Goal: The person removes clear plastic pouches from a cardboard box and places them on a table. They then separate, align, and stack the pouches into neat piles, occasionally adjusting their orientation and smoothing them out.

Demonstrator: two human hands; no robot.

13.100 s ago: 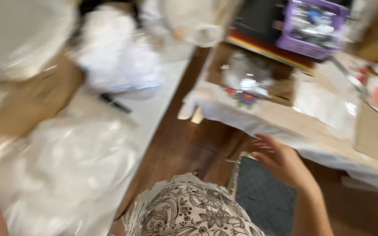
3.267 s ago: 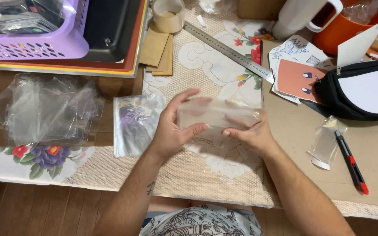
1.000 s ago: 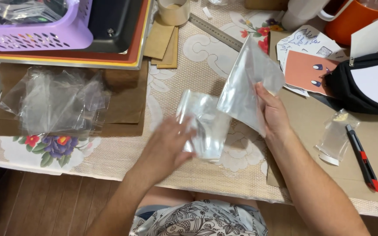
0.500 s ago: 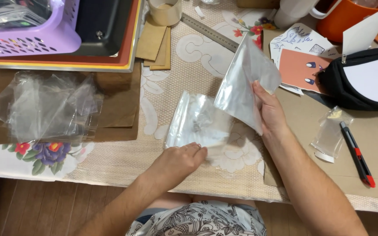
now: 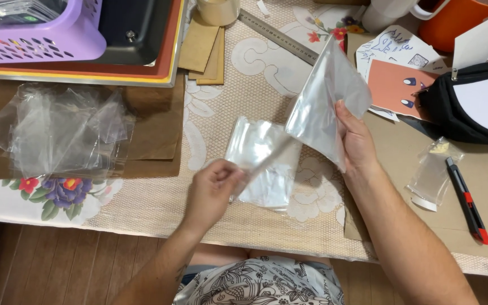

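Meanwhile right hand (image 5: 354, 138) lifts a clear bag (image 5: 326, 96); left hand (image 5: 213, 192) pinches its strip (image 5: 266, 164)

- One head-worn view looks steeply down, close above the lace-covered table (image 5: 266, 56).
- It faces forward from the seated person's patterned lap (image 5: 266, 285) toward the purple plastic basket (image 5: 40, 39).

Bare lace cloth (image 5: 221, 118) between clutter

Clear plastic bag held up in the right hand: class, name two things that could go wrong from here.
1. The right hand pinches the clear bag only at one edge; the slick film might slip.
2. The left hand pulls a thin strip from it; the strip may tear or cling to the bag lying on the table.
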